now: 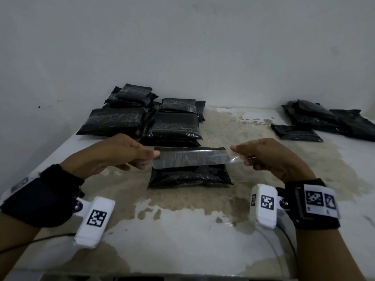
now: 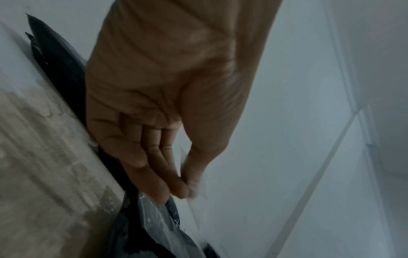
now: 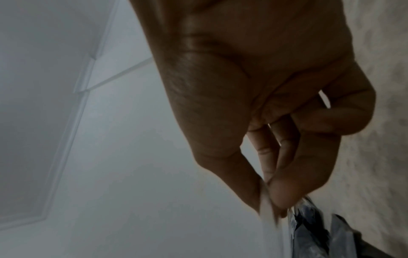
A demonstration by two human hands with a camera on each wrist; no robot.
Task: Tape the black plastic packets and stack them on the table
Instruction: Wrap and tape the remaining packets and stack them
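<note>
The left hand [image 1: 113, 153] and right hand [image 1: 269, 157] each pinch one end of a clear tape strip [image 1: 192, 157], each grip clamped on it, stretched just above a black packet [image 1: 190, 175] on the desk [image 1: 182, 236]. Beyond that packet lies the taped stack [image 1: 154, 118].

we read no text, brand or number anywhere; only black-and-white square code markers [image 1: 96, 217] on white wrist camera housings [image 1: 95, 221] and right wristband [image 1: 316, 205]; codes not decipherable

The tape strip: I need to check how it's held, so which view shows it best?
Head view: the tape strip spans between the left hand and the right hand above a packet. Each wrist view shows only one pinched end.
</note>
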